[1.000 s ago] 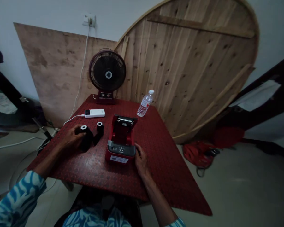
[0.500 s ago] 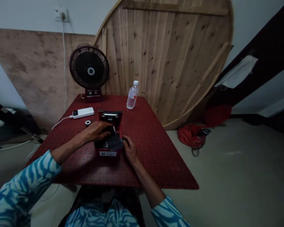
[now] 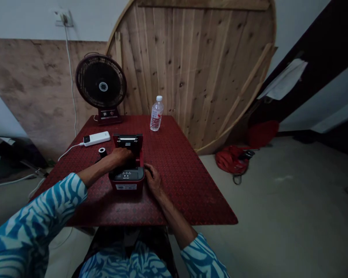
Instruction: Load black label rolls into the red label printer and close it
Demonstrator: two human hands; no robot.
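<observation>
On the table stands a small red and black printer (image 3: 127, 174), its lid (image 3: 128, 139) raised at the back and a white label on its front. My left hand (image 3: 122, 156) reaches down into its compartment. The fingertips are hidden there, so what they hold cannot be seen. My right hand (image 3: 153, 179) presses curled fingers against the printer's right side, gripping it. Left of the printer, close to my left wrist, stands a small dark roll with a white end (image 3: 102, 152).
The table (image 3: 188, 185) has a red patterned cover. On it are a white power bank (image 3: 97, 138) with a cable, a fan (image 3: 101, 87) and a water bottle (image 3: 156, 116). A round wooden board (image 3: 191, 69) leans behind; a red bag (image 3: 232, 159) lies on the floor at the right.
My left hand has lowered into the printer, taking the dark roll it held out of sight. The printer's front panel is now uncovered. My right hand stays at the printer's side. The view has shifted slightly.
</observation>
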